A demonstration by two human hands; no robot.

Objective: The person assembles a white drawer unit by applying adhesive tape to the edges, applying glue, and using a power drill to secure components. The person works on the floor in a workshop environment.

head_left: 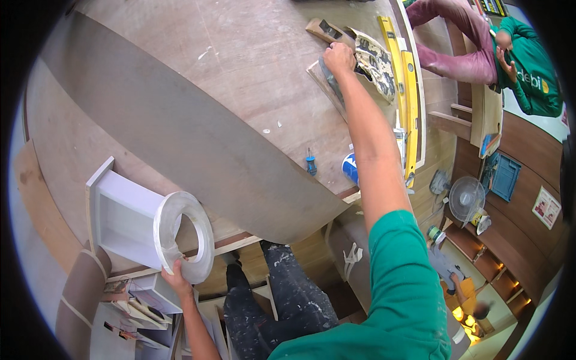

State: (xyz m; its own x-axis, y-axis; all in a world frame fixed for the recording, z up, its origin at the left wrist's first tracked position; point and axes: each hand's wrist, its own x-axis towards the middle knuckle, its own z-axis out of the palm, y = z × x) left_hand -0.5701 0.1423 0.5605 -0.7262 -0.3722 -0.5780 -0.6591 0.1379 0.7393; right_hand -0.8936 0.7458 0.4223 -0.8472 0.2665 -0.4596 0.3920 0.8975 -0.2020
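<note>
My left hand grips the lower rim of a wide white roll of edge-banding tape, which stands tilted beside a small white open box. My right hand reaches far across the wooden table with its fingers curled. It is between a wooden hand plane and a cream-and-black patterned cloth. What its fingers hold, if anything, is hidden. Under the wrist lies a flat dark piece along a wooden strip.
Yellow spirit levels lie along the table's right edge. A blue-handled screwdriver and a blue-and-white can are near the front edge. A long grey-brown sheet crosses the table. Other people are at the right, near a fan.
</note>
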